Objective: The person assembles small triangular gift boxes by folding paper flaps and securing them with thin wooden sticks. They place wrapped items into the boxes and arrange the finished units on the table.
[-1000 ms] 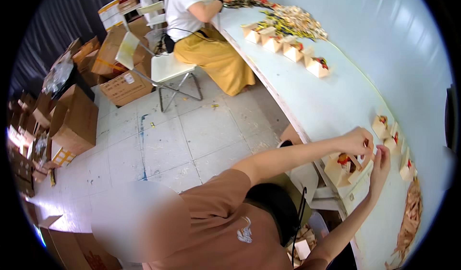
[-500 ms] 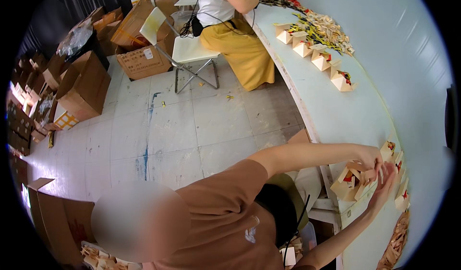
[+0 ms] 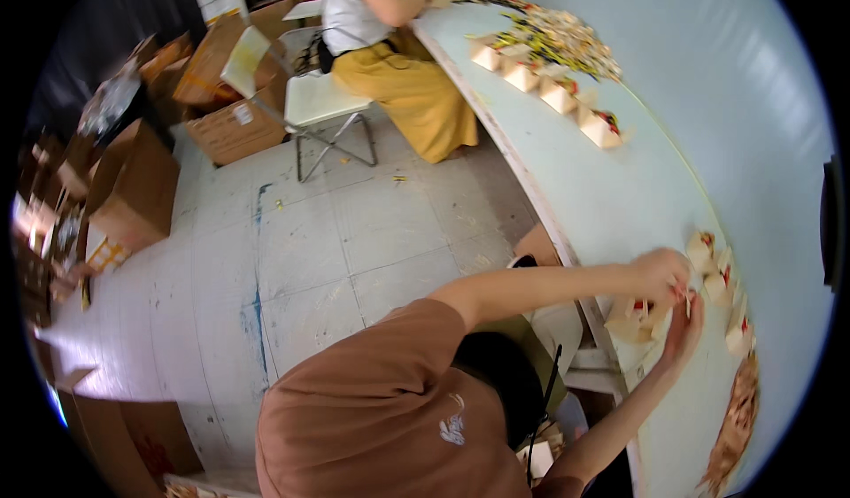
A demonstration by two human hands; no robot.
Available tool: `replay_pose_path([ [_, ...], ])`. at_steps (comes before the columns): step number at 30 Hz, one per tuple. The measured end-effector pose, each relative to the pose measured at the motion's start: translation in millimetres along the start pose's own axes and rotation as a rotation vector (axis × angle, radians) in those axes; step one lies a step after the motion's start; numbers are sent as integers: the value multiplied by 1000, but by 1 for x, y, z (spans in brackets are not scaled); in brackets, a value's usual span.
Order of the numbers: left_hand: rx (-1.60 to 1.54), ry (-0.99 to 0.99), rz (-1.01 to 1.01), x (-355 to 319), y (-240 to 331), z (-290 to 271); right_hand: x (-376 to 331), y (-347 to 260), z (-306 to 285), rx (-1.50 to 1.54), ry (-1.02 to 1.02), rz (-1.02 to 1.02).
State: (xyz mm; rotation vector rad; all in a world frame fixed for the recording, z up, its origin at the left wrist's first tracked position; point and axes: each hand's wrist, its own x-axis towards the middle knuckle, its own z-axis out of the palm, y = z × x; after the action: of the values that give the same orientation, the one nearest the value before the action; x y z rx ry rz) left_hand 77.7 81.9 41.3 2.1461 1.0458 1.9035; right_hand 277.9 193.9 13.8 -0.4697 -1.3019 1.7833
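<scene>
My left hand (image 3: pixel 662 272) and my right hand (image 3: pixel 684 328) meet fingertip to fingertip above the pale table. Both are closed, pinching something small and pale that blur and the fingers keep from view. Just left of them stands a cream folded paper box (image 3: pixel 625 328) with red bits inside, partly covered by my left hand. Beyond my fingers, along the far side, are several small cream boxes (image 3: pixel 737 334) with red pieces in them.
A heap of light brown strips (image 3: pixel 733 427) lies at the table's near right. Farther up are a row of cream boxes (image 3: pixel 558 96) and a yellow-black pile (image 3: pixel 567 42). A seated person (image 3: pixel 390 77) works there. A white folding chair (image 3: pixel 323 100) and cardboard boxes (image 3: pixel 137 184) stand left.
My view has shifted, so the table and chair appear farther left. My hands have drawn together at the fingertips, the right one more closed than before, and sit slightly left of the far boxes.
</scene>
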Motion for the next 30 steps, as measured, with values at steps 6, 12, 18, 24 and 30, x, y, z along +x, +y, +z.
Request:
replay_pose_path([
  [6,-927,453,-831,-64,-23,-35,-27,52,-53,462,199,-158],
  [12,-615,194,-915,-68,-29,-39,-74,46,67,-308,221,-104],
  [18,-322,-39,-779,-53,9,-17,-103,33,76,-648,-18,-136],
  [24,-225,-53,-764,-53,21,-15,-104,35,80,-758,60,-223],
  [30,-185,-12,-736,-56,22,-13,-108,34,102,-970,75,-312],
])
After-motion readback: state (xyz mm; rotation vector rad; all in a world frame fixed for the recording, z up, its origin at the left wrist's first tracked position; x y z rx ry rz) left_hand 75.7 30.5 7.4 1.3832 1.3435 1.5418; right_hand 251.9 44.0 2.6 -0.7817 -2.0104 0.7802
